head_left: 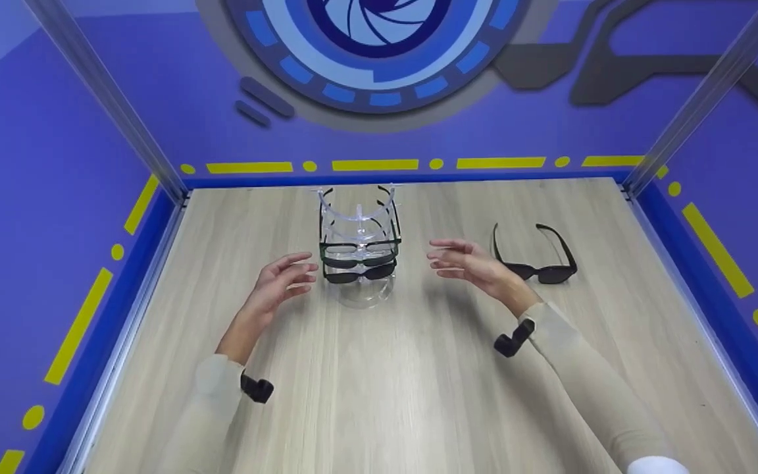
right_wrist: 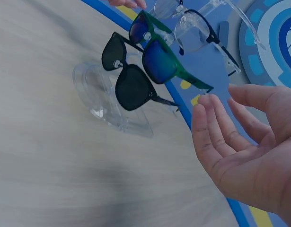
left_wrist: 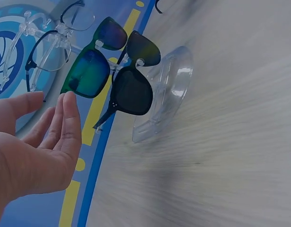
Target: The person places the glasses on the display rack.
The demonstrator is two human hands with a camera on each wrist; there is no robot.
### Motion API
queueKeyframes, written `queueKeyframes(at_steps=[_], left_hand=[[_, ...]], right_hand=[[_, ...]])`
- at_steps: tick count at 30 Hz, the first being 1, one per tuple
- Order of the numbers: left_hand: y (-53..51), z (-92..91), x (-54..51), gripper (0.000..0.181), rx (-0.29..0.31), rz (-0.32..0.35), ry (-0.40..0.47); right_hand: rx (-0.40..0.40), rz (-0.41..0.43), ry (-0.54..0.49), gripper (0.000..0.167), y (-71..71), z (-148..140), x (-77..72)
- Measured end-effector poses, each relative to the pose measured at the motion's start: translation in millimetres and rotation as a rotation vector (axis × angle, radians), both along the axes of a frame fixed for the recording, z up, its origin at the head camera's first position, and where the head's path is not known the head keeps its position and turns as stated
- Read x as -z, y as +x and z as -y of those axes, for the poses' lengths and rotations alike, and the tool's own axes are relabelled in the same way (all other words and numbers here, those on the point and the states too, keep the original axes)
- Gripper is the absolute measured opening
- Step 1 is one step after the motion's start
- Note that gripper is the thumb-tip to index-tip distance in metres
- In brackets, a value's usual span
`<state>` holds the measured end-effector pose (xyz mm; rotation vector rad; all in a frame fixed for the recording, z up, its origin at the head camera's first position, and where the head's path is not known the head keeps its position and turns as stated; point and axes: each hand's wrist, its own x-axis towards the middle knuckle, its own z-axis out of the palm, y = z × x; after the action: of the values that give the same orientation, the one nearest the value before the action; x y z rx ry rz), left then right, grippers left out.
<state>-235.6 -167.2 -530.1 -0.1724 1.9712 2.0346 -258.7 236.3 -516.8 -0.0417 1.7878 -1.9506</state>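
A clear display stand (head_left: 364, 304) holds three pairs of glasses one above another. On top are glasses with clear lenses (right_wrist: 210, 33). Green-framed sunglasses (left_wrist: 92, 75) with bluish lenses hang in the middle, and black sunglasses (left_wrist: 132, 92) sit lowest. Just left of the stand, my left hand (head_left: 278, 284) is held with loosely bent fingers and grips nothing. My right hand (head_left: 474, 266) is on the other side, a wider gap from the stand, its fingers relaxed and holding nothing. Behind its wrist, another pair of black sunglasses (head_left: 553, 274) lies on the table with temples unfolded.
The wooden tabletop (head_left: 379, 395) is enclosed by a blue back wall (head_left: 175, 125) and side walls with yellow markings. Metal posts (head_left: 119, 112) stand at the back corners. A small black camera is strapped to each wrist.
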Motion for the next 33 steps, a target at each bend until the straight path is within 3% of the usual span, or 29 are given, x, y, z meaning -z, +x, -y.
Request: queueKeyframes(at_steps=[12, 18, 27, 33], left_hand=[[20.1, -16.8, 23.1, 0.045, 0.079, 0.011, 0.047], [28.0, -25.4, 30.3, 0.045, 0.177, 0.018, 0.076], [28.8, -48.3, 38.5, 0.048, 0.320, 0.011, 0.037], [23.8, -70.4, 42.7, 0.049, 0.363, -0.015, 0.029]], right_hand=[[-0.043, -0.026, 0.019, 0.039, 9.8, -37.7, 3.0], [-0.033, -0.035, 0.008, 0.035, 11.3, -57.0, 3.9], [0.010, -0.033, 0.051, 0.055, 12.3, -83.7, -0.8], [0.030, -0.023, 0.040, 0.057, 18.4, -105.3, 1.1]])
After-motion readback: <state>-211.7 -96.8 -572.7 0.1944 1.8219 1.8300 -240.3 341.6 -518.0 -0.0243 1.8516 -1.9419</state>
